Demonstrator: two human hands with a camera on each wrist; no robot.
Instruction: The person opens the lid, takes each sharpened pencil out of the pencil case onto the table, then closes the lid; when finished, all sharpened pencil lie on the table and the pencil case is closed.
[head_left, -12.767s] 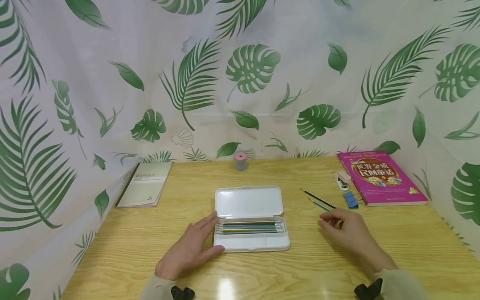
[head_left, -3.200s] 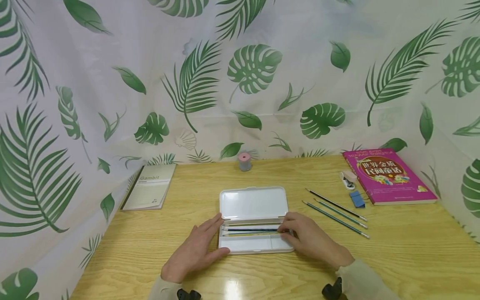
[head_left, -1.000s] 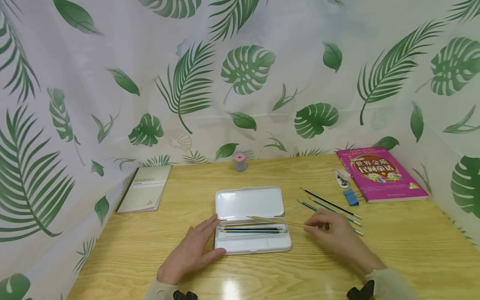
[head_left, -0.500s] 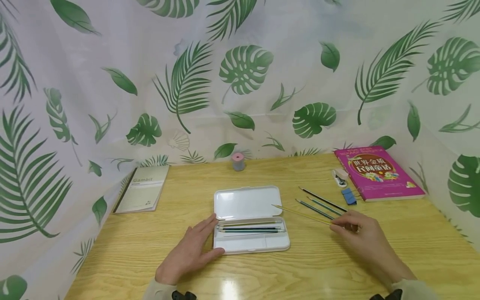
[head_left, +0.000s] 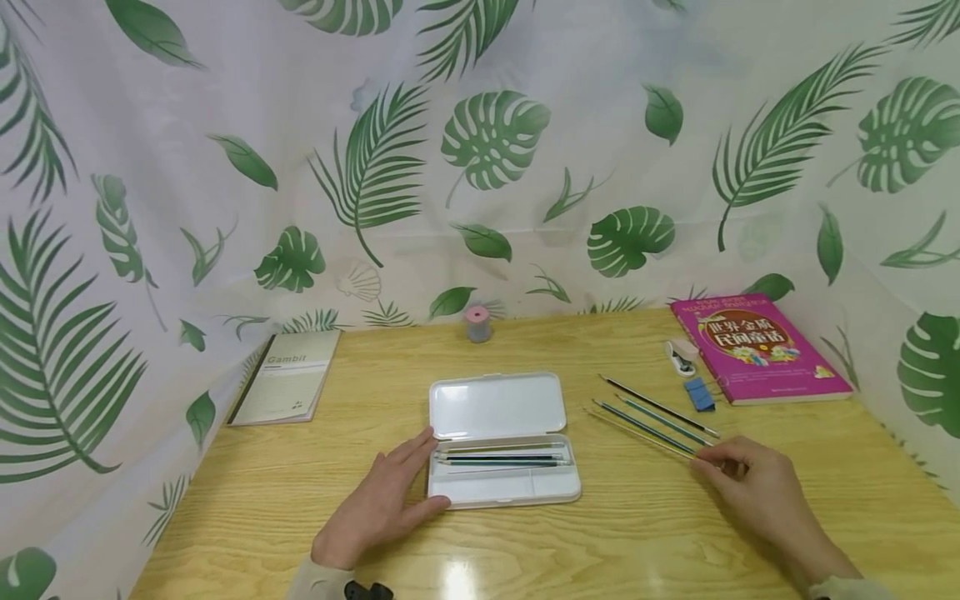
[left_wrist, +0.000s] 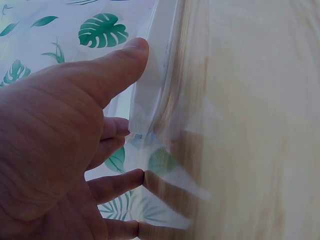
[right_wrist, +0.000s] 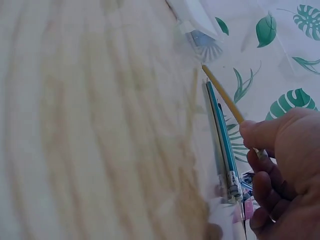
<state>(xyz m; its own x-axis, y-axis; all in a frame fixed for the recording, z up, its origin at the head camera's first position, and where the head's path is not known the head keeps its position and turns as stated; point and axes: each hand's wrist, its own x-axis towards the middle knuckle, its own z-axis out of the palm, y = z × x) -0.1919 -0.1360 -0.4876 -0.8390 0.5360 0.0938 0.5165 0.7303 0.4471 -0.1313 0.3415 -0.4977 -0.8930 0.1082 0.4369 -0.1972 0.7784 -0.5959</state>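
A white pencil case (head_left: 480, 490) lies with its lid (head_left: 497, 407) folded back, and several pencils (head_left: 501, 457) rest in its rear compartment. My left hand (head_left: 381, 507) touches the case's left end, its fingers extended and the thumb at the front corner. To the right, my right hand (head_left: 768, 492) pinches a yellow pencil (right_wrist: 222, 95) near its eraser end, between thumb and fingers. That pencil slants low over the table, tip toward the case. Beside it lie a black pencil (head_left: 654, 403) and two teal-green pencils, the nearer one (head_left: 637, 422) close to the yellow one.
Behind the pencils are a blue binder clip (head_left: 701, 395), a small pink-and-white stapler (head_left: 682, 358) and a magenta book (head_left: 761, 350). A notebook (head_left: 287, 379) lies at the back left. A pink-topped spool-like item (head_left: 477, 325) stands behind the case.
My right hand has carried the yellow pencil from the case rightward, down beside the other pencils. Earlier, three pencils came to lie on the table. My left hand stays at the case.
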